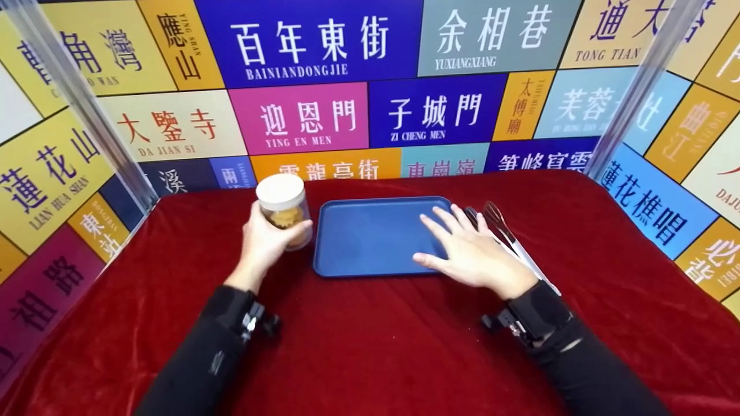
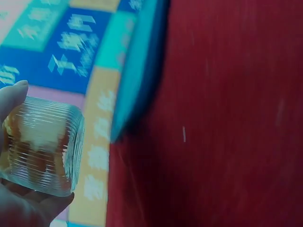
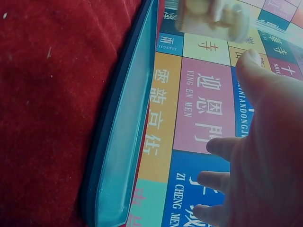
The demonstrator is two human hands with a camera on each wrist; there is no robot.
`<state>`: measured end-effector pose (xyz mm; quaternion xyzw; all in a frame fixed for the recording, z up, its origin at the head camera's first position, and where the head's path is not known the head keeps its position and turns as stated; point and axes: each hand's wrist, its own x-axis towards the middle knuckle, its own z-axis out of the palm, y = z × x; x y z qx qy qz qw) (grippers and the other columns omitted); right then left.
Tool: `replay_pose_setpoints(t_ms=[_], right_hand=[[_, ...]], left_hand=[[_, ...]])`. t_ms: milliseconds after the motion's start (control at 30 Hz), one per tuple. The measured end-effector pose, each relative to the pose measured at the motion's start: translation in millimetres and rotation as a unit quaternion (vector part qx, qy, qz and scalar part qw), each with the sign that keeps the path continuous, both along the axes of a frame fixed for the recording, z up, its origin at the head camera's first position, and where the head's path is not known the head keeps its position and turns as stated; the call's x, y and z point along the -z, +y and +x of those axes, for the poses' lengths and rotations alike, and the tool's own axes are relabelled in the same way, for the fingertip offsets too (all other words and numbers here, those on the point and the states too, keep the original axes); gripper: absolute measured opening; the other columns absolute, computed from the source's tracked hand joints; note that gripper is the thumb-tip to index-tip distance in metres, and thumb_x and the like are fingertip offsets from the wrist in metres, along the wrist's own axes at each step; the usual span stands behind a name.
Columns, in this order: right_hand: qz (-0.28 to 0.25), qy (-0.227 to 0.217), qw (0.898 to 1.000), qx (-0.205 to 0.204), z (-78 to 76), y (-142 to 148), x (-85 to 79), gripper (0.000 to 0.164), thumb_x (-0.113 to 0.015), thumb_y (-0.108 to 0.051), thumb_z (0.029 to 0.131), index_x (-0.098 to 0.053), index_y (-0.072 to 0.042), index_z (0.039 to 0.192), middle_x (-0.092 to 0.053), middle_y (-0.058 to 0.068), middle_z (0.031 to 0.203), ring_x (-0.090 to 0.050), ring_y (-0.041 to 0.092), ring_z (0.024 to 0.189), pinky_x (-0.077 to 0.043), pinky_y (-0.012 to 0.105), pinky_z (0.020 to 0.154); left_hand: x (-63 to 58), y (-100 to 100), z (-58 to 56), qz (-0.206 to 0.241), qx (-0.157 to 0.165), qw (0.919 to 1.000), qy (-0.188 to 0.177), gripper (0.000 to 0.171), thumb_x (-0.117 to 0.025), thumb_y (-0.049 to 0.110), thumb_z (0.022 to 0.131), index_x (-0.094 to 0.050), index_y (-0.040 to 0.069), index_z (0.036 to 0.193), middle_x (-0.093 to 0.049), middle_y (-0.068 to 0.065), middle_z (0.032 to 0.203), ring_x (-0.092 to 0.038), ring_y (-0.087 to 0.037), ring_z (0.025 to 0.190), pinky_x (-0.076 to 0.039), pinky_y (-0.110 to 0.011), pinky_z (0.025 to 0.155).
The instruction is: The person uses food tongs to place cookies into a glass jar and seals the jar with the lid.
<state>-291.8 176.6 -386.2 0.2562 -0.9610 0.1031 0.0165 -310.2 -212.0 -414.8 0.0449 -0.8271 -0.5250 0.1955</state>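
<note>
My left hand [image 1: 266,231] grips a clear ribbed jar [image 2: 45,146] with a white lid [image 1: 280,190], thumb on one side and fingers around the other. Yellowish-brown pieces, perhaps biscuits, show through its wall. The jar is held upright, just left of a blue rectangular tray [image 1: 376,237]. Over the tray's right end, my right hand [image 1: 477,248] is spread with fingers apart and nothing in it. In the right wrist view its fingers [image 3: 215,182] appear beyond the tray, and the jar is partly seen at the top.
Beside the right hand, partly hidden by it, lie tongs or similar utensils [image 1: 514,242] with pale handles and dark brown ends. A red velvet cloth [image 1: 370,346] covers the table. Behind rises a panel [image 1: 312,40] of coloured signs, with clear posts at both back corners.
</note>
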Motion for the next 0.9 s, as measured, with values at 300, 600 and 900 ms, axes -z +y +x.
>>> replay_pose_setpoints(t_ms=[300,600,900], right_hand=[[0.0,-0.005,1.0,-0.006,-2.5,-5.2,2.0,0.092,-0.048,-0.079,0.099,-0.029,-0.023,0.17,-0.024,0.012,0.176,-0.009,0.044,0.163,-0.003,0.078,0.122],[-0.001,-0.003,1.0,-0.012,-0.3,-5.8,1.3,0.091,-0.05,-0.076,0.1,-0.031,-0.021,0.169,-0.026,0.013,0.175,-0.009,0.044,0.163,-0.002,0.078,0.122],[0.008,-0.013,1.0,-0.006,-1.2,-2.8,-1.7,0.09,-0.05,-0.076,0.1,-0.029,-0.022,0.17,-0.024,0.012,0.176,-0.009,0.045,0.163,-0.002,0.077,0.123]], left_hand=[[18.2,-28.8,-16.2,0.008,-0.073,0.9971,-0.021,0.098,-0.097,0.031,0.078,-0.041,0.0,0.152,-0.059,-0.023,0.145,-0.056,-0.037,0.135,-0.042,-0.048,0.118],[29.0,-31.7,-14.5,0.07,-0.065,0.9951,-0.023,0.104,-0.095,0.024,0.082,-0.028,-0.002,0.157,-0.05,-0.025,0.154,-0.048,-0.036,0.142,-0.036,-0.045,0.123],[26.9,-32.5,-13.0,0.081,-0.052,0.9944,-0.044,0.124,-0.096,0.019,0.081,-0.007,0.01,0.168,-0.036,-0.023,0.166,-0.039,-0.037,0.149,-0.028,-0.046,0.128]])
